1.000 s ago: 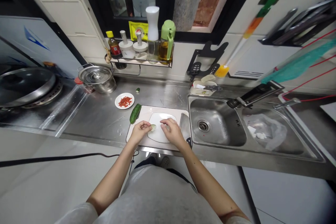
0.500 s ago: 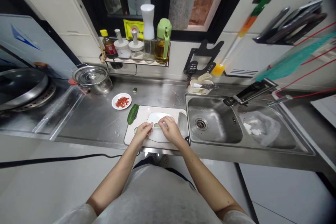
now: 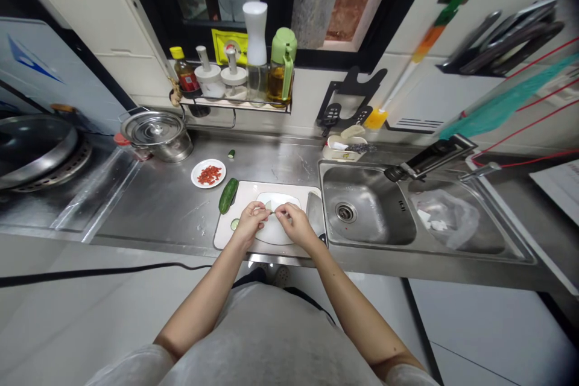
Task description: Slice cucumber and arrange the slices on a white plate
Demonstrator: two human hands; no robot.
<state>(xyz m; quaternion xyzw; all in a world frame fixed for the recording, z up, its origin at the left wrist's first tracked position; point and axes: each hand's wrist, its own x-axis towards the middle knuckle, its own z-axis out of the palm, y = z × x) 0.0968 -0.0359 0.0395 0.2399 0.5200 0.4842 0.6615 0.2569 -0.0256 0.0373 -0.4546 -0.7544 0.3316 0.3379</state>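
My left hand (image 3: 250, 222) and my right hand (image 3: 295, 222) meet over a white plate (image 3: 281, 230) that lies on a pale cutting board (image 3: 246, 194). Both hands are pinched together around something small between their fingertips; I cannot make it out. A pale cucumber slice (image 3: 268, 205) lies on the plate just beyond my fingers. Another cucumber slice (image 3: 234, 224) rests on the board left of my left hand. A whole green cucumber (image 3: 228, 195) lies at the board's left edge. A knife blade (image 3: 315, 213) lies along the board's right side.
A small white dish of chopped red chilli (image 3: 208, 174) and a cucumber end (image 3: 231, 154) sit behind the board. A lidded steel pot (image 3: 156, 134) stands at the left, a condiment rack (image 3: 235, 81) on the back wall. The sink (image 3: 366, 212) is right of the board.
My hands have drawn closer together above the plate. The slice my left hand held earlier has gone onto the plate, and a slice now shows on the board at the left.
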